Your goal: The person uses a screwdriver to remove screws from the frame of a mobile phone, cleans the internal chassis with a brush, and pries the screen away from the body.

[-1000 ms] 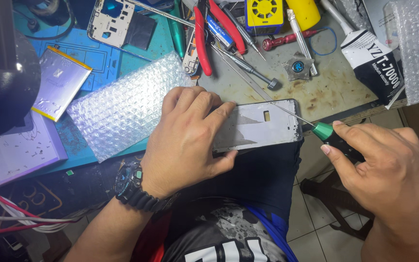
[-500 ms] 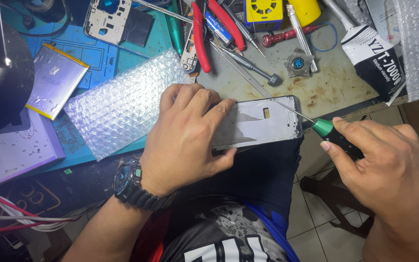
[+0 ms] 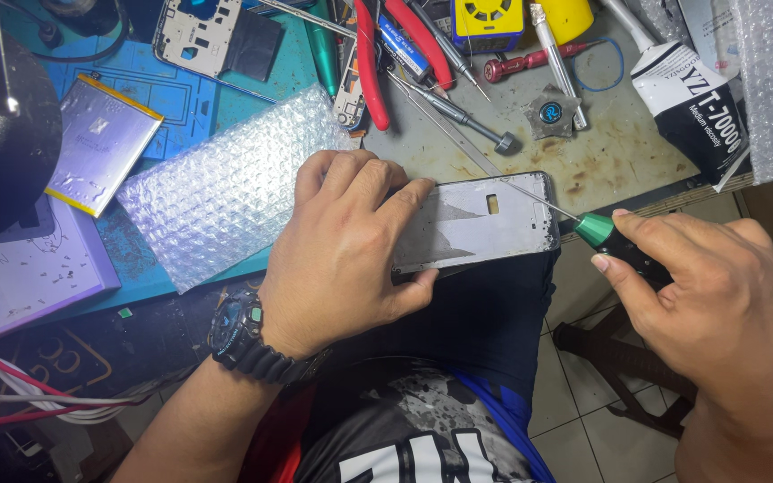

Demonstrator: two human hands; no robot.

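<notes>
Phone frame [image 3: 480, 224] lies clamped under the left hand [image 3: 342, 255], fingers closed over its end; right hand [image 3: 717, 295] fingers pinch a green-collared screwdriver [image 3: 597, 231], tip on the frame beyond the left fingertips.

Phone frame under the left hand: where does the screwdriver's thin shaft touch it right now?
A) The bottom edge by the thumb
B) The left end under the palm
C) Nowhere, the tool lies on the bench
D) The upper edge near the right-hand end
D: the right hand holds the green-collared screwdriver, its shaft reaching the phone frame at the upper right, while the left hand pins the frame.
</notes>
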